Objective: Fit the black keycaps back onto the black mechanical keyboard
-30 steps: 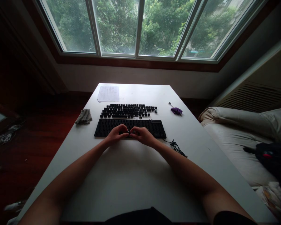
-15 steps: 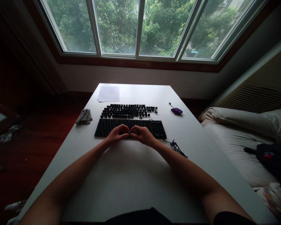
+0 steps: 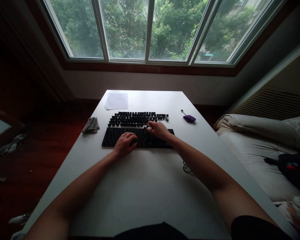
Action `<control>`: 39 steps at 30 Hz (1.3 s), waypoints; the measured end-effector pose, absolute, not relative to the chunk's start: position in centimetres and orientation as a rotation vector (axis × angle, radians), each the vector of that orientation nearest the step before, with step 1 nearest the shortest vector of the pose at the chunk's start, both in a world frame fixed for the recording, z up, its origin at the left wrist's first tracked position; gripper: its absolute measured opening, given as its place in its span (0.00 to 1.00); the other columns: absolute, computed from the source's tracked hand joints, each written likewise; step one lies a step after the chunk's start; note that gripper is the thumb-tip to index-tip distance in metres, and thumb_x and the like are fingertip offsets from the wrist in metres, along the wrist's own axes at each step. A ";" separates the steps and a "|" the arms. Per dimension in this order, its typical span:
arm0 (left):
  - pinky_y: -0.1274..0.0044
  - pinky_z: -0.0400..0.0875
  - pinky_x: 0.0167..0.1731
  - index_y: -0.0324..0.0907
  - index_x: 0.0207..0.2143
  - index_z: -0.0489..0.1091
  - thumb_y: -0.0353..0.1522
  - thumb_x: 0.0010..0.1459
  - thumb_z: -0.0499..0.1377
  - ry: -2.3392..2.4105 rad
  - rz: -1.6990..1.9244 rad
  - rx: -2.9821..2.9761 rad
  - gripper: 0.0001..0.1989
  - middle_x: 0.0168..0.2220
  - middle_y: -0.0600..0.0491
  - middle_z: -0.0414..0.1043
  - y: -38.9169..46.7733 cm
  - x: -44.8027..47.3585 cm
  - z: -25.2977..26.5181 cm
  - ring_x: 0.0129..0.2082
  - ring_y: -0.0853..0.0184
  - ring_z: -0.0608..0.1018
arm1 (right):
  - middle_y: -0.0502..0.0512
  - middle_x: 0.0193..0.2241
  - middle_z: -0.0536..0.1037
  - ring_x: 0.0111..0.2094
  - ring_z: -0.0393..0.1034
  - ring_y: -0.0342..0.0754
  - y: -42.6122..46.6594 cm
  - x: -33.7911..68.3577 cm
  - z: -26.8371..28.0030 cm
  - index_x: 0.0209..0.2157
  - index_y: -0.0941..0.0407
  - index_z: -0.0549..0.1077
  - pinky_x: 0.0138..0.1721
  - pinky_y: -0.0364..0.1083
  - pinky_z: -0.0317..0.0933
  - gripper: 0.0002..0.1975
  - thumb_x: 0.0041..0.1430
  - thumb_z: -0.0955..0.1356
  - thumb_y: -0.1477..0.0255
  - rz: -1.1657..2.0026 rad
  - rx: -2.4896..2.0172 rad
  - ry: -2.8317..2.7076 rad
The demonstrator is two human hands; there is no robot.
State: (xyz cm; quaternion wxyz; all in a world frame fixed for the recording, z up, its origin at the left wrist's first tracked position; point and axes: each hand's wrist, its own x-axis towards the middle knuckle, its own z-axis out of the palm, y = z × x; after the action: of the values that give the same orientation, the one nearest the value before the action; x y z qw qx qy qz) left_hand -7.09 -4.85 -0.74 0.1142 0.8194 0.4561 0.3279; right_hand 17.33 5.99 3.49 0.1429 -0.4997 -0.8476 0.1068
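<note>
Many keycaps (image 3: 130, 119) are off, beyond the keyboard (image 3: 110, 137); remainder unclear. Left hand (image 3: 125, 143) and right hand (image 3: 160, 130) curl over it, their pinch unclear.

A wide white-framed glass window (image 3: 150, 31) lights a cream padded seat (image 3: 250, 155) and dark red, probably wooden flooring (image 3: 45, 156).

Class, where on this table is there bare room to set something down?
Bare: the near tabletop between the forearms, and the far strip right of the paper, beyond the keycaps. Crowded: the middle, with keycaps, keyboard, left hand and right hand close together.
</note>
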 end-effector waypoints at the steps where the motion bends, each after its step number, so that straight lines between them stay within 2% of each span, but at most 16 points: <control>1: 0.62 0.64 0.55 0.46 0.48 0.72 0.34 0.60 0.60 1.348 0.939 2.428 0.13 0.51 0.47 0.72 -4.8 -7.2 -0.8 0.53 0.55 0.71 | 0.53 0.31 0.80 0.31 0.71 0.48 6.7 17.3 3.2 0.45 0.51 0.75 0.30 0.43 0.50 0.14 0.61 0.68 0.60 0.248 -1.483 -2.471; 8: 0.61 0.62 0.55 0.47 0.49 0.72 0.35 0.60 0.60 1.307 0.797 2.507 0.14 0.51 0.47 0.73 -4.2 -7.9 -1.2 0.51 0.55 0.73 | 0.55 0.38 0.82 0.39 0.75 0.52 9.5 17.3 1.9 0.51 0.50 0.73 0.31 0.43 0.54 0.17 0.65 0.66 0.60 0.110 -1.553 -2.590; 14: 0.61 0.62 0.55 0.47 0.48 0.73 0.35 0.61 0.60 1.292 0.789 2.521 0.13 0.51 0.48 0.73 -4.0 -8.3 -1.4 0.51 0.55 0.72 | 0.59 0.42 0.81 0.41 0.75 0.54 10.2 16.6 1.7 0.52 0.51 0.72 0.34 0.45 0.58 0.16 0.66 0.65 0.60 -0.024 -1.569 -2.694; 19: 0.61 0.62 0.55 0.47 0.47 0.74 0.35 0.61 0.60 1.270 0.803 2.507 0.12 0.51 0.48 0.73 -4.1 -8.5 -1.4 0.51 0.55 0.72 | 0.58 0.44 0.81 0.42 0.76 0.55 10.5 16.0 1.8 0.52 0.49 0.72 0.36 0.45 0.59 0.15 0.66 0.65 0.61 -0.066 -1.535 -2.731; 39: 0.60 0.61 0.55 0.48 0.47 0.74 0.33 0.60 0.61 1.267 0.818 2.489 0.12 0.51 0.48 0.73 -4.1 -8.3 -1.3 0.52 0.55 0.72 | 0.58 0.46 0.81 0.45 0.75 0.55 10.8 15.6 1.6 0.54 0.49 0.71 0.39 0.46 0.61 0.18 0.65 0.67 0.61 0.051 -1.505 -2.694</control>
State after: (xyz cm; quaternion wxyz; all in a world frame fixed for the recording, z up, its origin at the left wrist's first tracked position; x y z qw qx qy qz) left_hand -8.31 -4.15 -1.25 0.1154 0.8496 0.4324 0.2791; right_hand 15.55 10.82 1.61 0.0275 -0.4874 -0.8726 0.0164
